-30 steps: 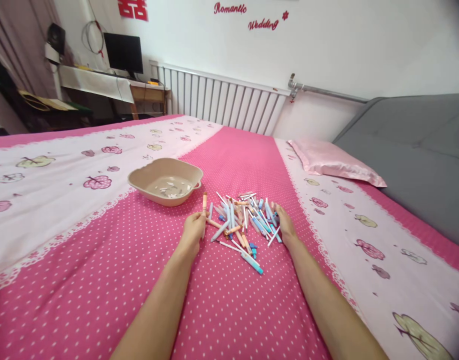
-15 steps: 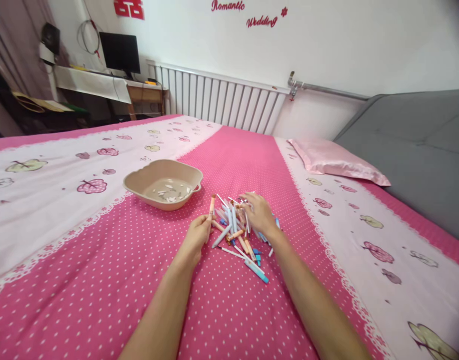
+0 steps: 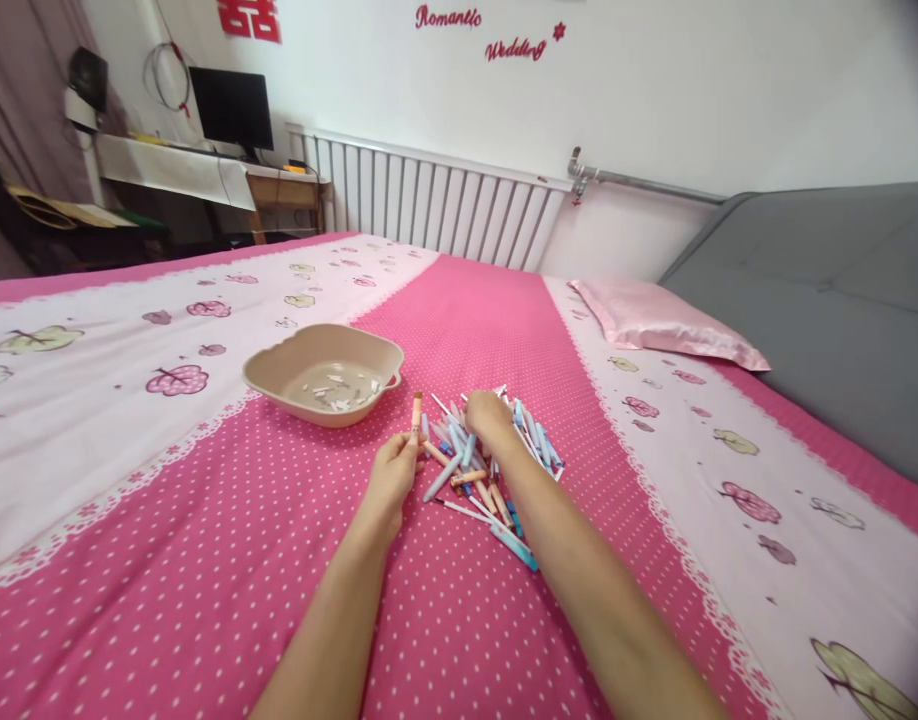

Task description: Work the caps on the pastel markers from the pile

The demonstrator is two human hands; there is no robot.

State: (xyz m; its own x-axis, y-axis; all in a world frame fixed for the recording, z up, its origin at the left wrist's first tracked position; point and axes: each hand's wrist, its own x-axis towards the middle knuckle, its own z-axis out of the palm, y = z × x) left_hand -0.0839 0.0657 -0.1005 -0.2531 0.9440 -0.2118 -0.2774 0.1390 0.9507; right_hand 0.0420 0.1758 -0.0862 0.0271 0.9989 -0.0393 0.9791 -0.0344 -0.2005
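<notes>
My left hand (image 3: 393,474) grips an orange pen (image 3: 415,414) and holds it upright, its capped end pointing up. Just to its right a loose pile of pens (image 3: 496,462) in blue, white and orange lies on the pink dotted bedspread. My right hand (image 3: 486,416) rests on top of the pile's left part, fingers curled down among the pens; whether it holds one is hidden. A beige plastic basin (image 3: 273,376) stands to the upper left of my left hand, with several small white bits lying in its bottom.
The bed (image 3: 166,560) fills the view. A pink pillow (image 3: 665,323) lies at the far right beside a grey headboard (image 3: 826,300). A white radiator (image 3: 436,205) lines the far wall, and a desk with a monitor (image 3: 230,105) stands at the far left.
My right hand has moved left from the pile's right edge across to its left part, close to the upright pen. My left hand has kept its hold on the orange pen.
</notes>
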